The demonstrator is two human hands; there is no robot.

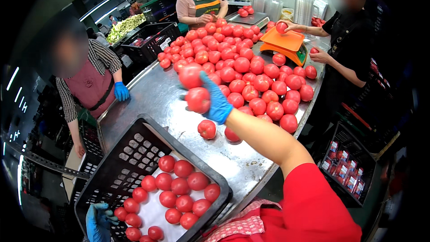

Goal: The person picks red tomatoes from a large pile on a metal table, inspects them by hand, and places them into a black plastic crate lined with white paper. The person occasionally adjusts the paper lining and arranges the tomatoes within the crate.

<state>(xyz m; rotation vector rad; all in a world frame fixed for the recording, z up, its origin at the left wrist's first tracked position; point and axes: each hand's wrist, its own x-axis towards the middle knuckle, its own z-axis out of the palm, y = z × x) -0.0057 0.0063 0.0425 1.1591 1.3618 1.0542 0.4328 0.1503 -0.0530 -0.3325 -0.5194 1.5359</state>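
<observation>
My right hand (pixel 217 102), in a blue glove, grips two red tomatoes (pixel 198 100) above the metal table. Its fingertips are mostly hidden behind them. A black plastic crate (pixel 111 161) stands tilted in view at the near left, lined with white sheet (pixel 153 195). Several tomatoes (pixel 180 186) lie spaced out on that liner. At the crate's left rim my left hand (pixel 97 222), also gloved in blue, has its fingers hooked over the edge. Under my right hand a single tomato (pixel 207 129) rests on the table, apart from the big heap of tomatoes (pixel 242 64).
Across the metal table (pixel 134 114), one person (pixel 201 3) handles a tomato by a flat scale (pixel 247 18). At right, another person's hand (pixel 285 27) holds a tomato over an orange scale (pixel 284 42). A person (pixel 90 80) stands at left. A crate of packed punnets (pixel 346 168) sits lower right.
</observation>
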